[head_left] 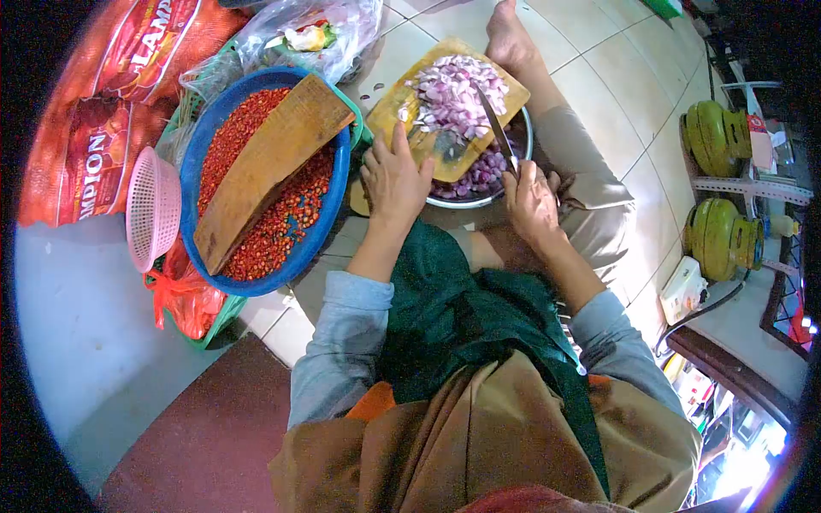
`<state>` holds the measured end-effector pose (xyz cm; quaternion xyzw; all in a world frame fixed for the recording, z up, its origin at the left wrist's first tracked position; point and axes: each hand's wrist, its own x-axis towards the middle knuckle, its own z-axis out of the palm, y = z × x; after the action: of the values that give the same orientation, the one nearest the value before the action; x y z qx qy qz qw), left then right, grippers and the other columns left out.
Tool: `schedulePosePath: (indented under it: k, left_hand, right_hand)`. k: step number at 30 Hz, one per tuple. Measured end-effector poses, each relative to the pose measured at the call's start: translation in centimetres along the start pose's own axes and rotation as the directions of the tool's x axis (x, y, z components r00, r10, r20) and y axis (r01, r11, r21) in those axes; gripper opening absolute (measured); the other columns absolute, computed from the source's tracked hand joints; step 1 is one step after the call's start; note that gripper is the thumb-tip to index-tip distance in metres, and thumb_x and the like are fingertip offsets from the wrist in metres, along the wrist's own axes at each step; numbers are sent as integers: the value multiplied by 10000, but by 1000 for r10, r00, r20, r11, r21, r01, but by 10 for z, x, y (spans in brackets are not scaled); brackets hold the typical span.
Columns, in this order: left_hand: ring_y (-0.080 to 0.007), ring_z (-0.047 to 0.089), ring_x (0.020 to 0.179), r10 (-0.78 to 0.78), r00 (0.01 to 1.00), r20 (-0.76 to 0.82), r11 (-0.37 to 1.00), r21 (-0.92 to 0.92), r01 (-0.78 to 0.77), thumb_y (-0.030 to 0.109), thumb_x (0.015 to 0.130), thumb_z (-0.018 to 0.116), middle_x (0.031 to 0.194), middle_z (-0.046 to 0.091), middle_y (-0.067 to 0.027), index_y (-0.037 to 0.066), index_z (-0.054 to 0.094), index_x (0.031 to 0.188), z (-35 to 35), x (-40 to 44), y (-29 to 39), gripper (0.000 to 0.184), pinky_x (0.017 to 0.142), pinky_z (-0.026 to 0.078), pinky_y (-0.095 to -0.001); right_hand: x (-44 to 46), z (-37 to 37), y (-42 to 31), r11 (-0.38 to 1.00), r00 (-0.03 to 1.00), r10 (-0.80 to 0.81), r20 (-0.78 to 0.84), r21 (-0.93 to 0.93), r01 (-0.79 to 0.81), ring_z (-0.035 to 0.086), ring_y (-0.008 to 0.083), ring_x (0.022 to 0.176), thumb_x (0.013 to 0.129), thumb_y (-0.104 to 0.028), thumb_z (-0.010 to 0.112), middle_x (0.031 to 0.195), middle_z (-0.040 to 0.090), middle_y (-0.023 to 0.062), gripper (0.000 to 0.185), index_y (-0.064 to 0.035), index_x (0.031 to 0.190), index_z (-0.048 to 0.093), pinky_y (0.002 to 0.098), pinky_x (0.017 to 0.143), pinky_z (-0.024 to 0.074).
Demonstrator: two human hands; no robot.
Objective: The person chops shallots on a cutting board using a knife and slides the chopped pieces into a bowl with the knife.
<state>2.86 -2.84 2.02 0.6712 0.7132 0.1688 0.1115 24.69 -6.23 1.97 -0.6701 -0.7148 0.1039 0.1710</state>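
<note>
My right hand [532, 201] is closed around the handle of a knife [495, 120], whose blade points up and left across the chopped shallots [453, 90]. The shallots are heaped on a yellowish, worn cutting board [511, 90] that lies over a metal bowl [528, 141]. More purple-white shallots [483, 175] show inside the bowl, below the board. At the board's left edge is my left hand [396, 179], fingers stretched and thumb apart, holding nothing. Its index fingertip is close to a pale shallot piece; whether they touch I cannot tell.
On the left, a blue basin [190, 150] of chopped red chilies [244, 115] has a wooden board [278, 162] lying across it. A pink basket [154, 209], red net sacks [64, 162] and a clear plastic bag [342, 26] surround it. Green gas cylinders [717, 239] stand at right.
</note>
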Motion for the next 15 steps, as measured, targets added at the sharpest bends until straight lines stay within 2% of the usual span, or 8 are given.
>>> schedulePosePath:
  k: [3, 4, 7, 8, 11, 12, 14, 15]
  left_hand:
    - [-418, 473, 1144, 17, 998, 58, 999, -30, -16, 340, 809, 687, 1290, 442, -240, 49, 387, 1364, -4, -5, 5, 695, 962, 375, -523]
    - [-406, 501, 1105, 39, 999, 14, 997, -69, -38, 319, 809, 688, 1238, 468, -234, 31, 405, 1333, -4, -6, 6, 662, 943, 394, -509]
    - [-403, 510, 1082, 7, 999, 41, 982, -188, 1, 295, 822, 671, 1202, 478, -239, 8, 397, 1326, -5, 4, 3, 641, 939, 403, -491]
    - [-409, 493, 1097, -7, 1000, 27, 969, -248, 13, 265, 847, 637, 1176, 481, -246, -24, 396, 1309, -7, 7, 2, 596, 950, 398, -478]
    - [-425, 460, 1141, 137, 980, -141, 966, -200, -164, 246, 868, 608, 1202, 465, -272, -46, 385, 1309, 8, 20, -10, 574, 982, 374, -488]
    - [-453, 409, 1204, 176, 968, -176, 947, -238, -216, 230, 897, 567, 1266, 428, -310, -81, 358, 1323, 14, 27, -13, 568, 1033, 336, -495]
    - [-464, 386, 1229, 164, 964, -207, 913, -338, -228, 225, 912, 541, 1305, 400, -324, -99, 347, 1328, 32, 48, -22, 562, 1056, 315, -495]
    - [-469, 375, 1242, 156, 962, -222, 892, -386, -234, 223, 920, 529, 1324, 386, -331, -109, 342, 1331, 37, 58, -23, 560, 1067, 305, -495]
  right_hand:
    - [-8, -7, 15, 999, 999, -7, 37, 34, 5, 585, 446, 832, 910, -211, 555, 867, 609, 263, 285, 11, 1032, 422, 560, 827, 402]
    - [-10, -7, 22, 1000, 998, -26, 54, -5, 27, 581, 451, 833, 911, -204, 551, 869, 605, 266, 283, 13, 1038, 423, 552, 801, 416]
    - [-14, -12, 24, 989, 992, -72, 104, -118, 84, 568, 468, 835, 912, -185, 542, 874, 594, 277, 276, 21, 1055, 426, 531, 726, 458]
    - [-16, -16, 20, 998, 994, 65, 92, -28, -62, 547, 490, 862, 911, -189, 544, 888, 573, 285, 297, 31, 1078, 435, 531, 735, 459]
    - [-19, -12, 34, 987, 990, -131, 55, -89, 136, 526, 507, 894, 912, -205, 548, 898, 559, 286, 310, 24, 1093, 445, 535, 711, 464]
    - [-18, -12, 32, 997, 998, -53, 37, -48, 55, 532, 500, 869, 913, -207, 547, 896, 560, 285, 304, 17, 1092, 448, 536, 699, 464]
    - [-16, -14, 26, 994, 994, 106, 16, 37, -106, 544, 486, 818, 914, -211, 546, 894, 563, 283, 292, 3, 1091, 454, 538, 674, 466]
    - [-16, -13, 30, 991, 995, 101, 9, 82, -102, 545, 481, 787, 914, -211, 545, 896, 561, 282, 292, 1, 1092, 455, 538, 670, 466]
